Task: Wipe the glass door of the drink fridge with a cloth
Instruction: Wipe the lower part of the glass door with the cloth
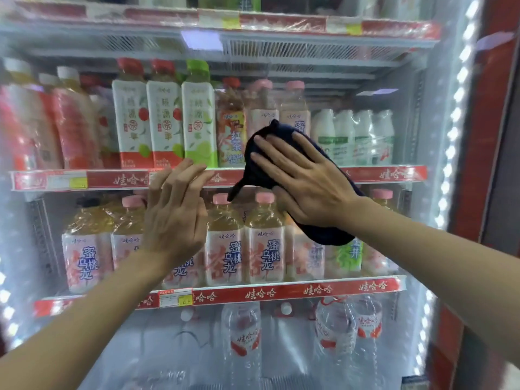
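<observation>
The right hand (306, 181) is laid flat, fingers straight and spread, and a dark blue cloth (326, 235) is pressed by it against the glass door (197, 347) of the drink fridge. The cloth is pinned under palm and fingers rather than gripped, probably so that a broad patch of glass is rubbed with even pressure. Its edges show above the fingertips and below the wrist, and a loose corner hangs down to the left. The left hand (174, 215) is held open with the fingers lightly bent. Nothing is held in it, and its fingertips appear to be set against the glass just left of the cloth, most likely so that the door is steadied while it is wiped. Whether real contact is made cannot be told with certainty. Both hands are placed at mid-height on the door, over a red shelf strip (388, 174). Behind the glass, rows of tea bottles (225, 249) are seen on the shelves, with clear water bottles (242, 342) below. A column of white lights (455, 122) is seen along the right side, beside the red frame (495, 108).
</observation>
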A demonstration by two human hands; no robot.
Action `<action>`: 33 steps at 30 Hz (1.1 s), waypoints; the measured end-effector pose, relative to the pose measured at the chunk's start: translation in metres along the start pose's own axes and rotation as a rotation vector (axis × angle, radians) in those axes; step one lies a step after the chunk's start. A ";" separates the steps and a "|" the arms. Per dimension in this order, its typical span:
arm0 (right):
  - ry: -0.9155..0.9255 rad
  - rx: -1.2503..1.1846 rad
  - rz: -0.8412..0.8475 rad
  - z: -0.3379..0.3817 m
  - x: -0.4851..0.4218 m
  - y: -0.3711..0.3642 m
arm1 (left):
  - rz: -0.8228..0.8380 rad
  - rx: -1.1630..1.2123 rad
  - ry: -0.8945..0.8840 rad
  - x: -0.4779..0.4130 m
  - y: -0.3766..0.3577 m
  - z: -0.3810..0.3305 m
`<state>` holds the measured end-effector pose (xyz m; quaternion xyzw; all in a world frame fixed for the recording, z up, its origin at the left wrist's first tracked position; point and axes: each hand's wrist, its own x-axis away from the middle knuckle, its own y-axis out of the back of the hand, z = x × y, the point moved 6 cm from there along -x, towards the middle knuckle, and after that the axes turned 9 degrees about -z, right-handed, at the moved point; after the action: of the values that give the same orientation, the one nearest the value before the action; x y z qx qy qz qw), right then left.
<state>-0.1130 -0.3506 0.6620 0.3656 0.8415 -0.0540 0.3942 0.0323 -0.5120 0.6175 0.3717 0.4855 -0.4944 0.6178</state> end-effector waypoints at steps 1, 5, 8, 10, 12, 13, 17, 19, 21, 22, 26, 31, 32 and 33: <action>-0.029 0.005 -0.015 -0.003 -0.005 0.001 | 0.001 0.001 -0.003 -0.001 0.000 0.000; -0.134 0.003 -0.069 0.009 -0.005 -0.003 | 0.001 -0.007 -0.009 0.000 0.000 -0.001; -0.303 -0.023 -0.144 0.033 0.004 -0.009 | -0.005 0.001 -0.007 0.003 -0.001 -0.002; -0.341 -0.047 -0.171 0.061 0.019 -0.016 | -0.010 -0.013 -0.017 0.005 -0.002 -0.002; -0.248 -0.069 -0.128 0.094 0.037 -0.024 | -0.021 -0.021 -0.025 0.004 -0.002 -0.004; -0.172 -0.083 -0.088 0.107 0.044 -0.027 | -0.028 -0.003 -0.014 0.002 0.000 -0.005; 0.126 -0.116 0.011 0.094 0.025 -0.023 | -0.147 0.119 0.048 -0.011 0.021 0.003; 0.110 -0.094 -0.034 0.067 -0.014 -0.016 | -0.176 0.048 0.060 -0.014 0.034 0.023; -0.020 -0.046 -0.108 0.049 -0.047 -0.011 | -0.167 -0.035 0.084 -0.009 0.042 0.048; -0.070 -0.028 -0.131 0.048 -0.056 -0.010 | -0.142 -0.057 0.092 -0.005 0.044 0.059; -0.174 0.004 -0.187 0.057 -0.049 -0.014 | -0.025 -0.070 0.014 0.011 0.038 0.071; -0.249 -0.032 -0.146 0.107 -0.017 -0.023 | -0.028 -0.060 0.005 0.013 0.038 0.071; -0.195 -0.046 -0.110 0.123 -0.008 -0.026 | -0.031 -0.038 0.007 0.013 0.040 0.071; -0.110 -0.059 -0.072 0.135 0.002 -0.029 | -0.034 -0.014 0.007 0.014 0.044 0.072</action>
<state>-0.0486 -0.4221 0.5624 0.3197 0.8323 -0.0634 0.4483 0.0920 -0.5727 0.6217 0.3607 0.4973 -0.5004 0.6101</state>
